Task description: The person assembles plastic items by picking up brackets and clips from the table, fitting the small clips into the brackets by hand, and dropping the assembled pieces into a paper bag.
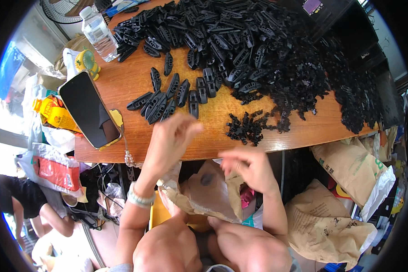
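Note:
My left hand, with a pale bracelet at the wrist, hovers over the table's front edge just below a cluster of black, boat-shaped plastic parts. Its fingers are bent together, and anything between them is hidden. To the right, my right hand hangs above an opened brown paper bag, its fingers apart and no held part visible. The bag rests between my legs, under both hands. Beyond the right hand lies a small heap of little black clips on the wooden table.
A large pile of black parts covers the back of the table, with small black pieces to its right. At left are a phone, a water bottle and a yellow fan. Paper bags lie right; another person sits left.

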Demonstrator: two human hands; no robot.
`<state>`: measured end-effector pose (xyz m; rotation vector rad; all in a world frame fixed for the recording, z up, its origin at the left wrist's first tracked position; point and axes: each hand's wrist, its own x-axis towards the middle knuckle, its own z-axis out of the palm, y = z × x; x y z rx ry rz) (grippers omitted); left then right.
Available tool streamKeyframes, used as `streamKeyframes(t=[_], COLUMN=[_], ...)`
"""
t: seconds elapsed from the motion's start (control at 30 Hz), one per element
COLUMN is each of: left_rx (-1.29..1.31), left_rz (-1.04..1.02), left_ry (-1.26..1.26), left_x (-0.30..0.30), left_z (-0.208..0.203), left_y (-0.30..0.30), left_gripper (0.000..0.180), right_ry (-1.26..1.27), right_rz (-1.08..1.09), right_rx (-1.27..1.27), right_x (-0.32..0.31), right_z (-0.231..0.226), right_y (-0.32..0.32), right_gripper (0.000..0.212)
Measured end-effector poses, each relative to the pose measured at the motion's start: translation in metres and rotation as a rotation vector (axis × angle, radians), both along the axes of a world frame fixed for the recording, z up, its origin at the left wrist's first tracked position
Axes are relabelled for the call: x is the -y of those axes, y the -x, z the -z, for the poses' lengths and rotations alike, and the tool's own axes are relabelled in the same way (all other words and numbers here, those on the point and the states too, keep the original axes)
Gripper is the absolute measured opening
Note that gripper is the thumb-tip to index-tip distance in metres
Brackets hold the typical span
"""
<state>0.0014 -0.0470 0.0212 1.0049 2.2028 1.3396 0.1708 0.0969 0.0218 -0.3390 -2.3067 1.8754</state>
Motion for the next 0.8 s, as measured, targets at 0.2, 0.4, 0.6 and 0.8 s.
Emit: streamKeyframes(t=[0.2,0.4,0.6,0.8], left_rx=[-0.641,-0.505,0.474,0.721], left_rz=[-0.173,-0.222,-0.116,0.011], left_ry=[0.218,0.124,-0.294,-0.390], left_x=[-0.045,-0.023,-0.006,-0.002], left_z=[0.025,0.019,0.003,-0.006], left_y=[0.021,0.001,-0.020,-0.037], left_gripper=[0.031,0.022,0.022,0.028], right_ry=[-0.890,-0.924,0.322,0.545], right_rz=[0.457,0.350,0.419,0.383], right_rx=[-0.124,-0.186,-0.315,-0.291], right_x=[-0.075,-0.092,-0.062,-0.032], right_z=[0.020,0.021,0.011,-0.004], right_y=[0.049,0.058,0.043,0.024], right_gripper=[0.013,0.014,0.012,0.016])
